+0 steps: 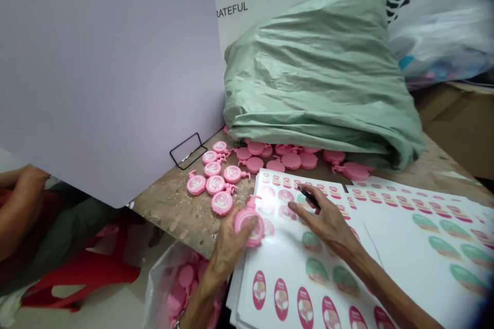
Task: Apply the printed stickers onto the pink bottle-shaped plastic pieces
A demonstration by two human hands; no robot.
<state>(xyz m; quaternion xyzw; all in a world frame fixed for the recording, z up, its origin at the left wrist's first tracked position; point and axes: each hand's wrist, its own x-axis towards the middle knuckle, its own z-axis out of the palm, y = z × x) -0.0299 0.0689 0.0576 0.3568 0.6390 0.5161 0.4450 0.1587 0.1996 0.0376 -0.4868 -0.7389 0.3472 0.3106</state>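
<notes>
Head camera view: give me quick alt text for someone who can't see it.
The left hand holds a pink round plastic piece over printed label sheets, while the right hand grips a dark pen on them. More pink pieces lie on a worn wooden table before a green sack.

The left hand (227, 252) has pink plastic caps (222, 185) scattered directly above it, and beyond them a bulging green sack (320, 77) walls off the back of the table (165, 211). Bare wood offers a way through left of the caps, up to a tall lilac board (108, 72). The right hand (328, 221) lies on printed label sheets (309, 277) that spread rightward — below the table's edge sits a plastic bag (170, 288) of pink pieces.
</notes>
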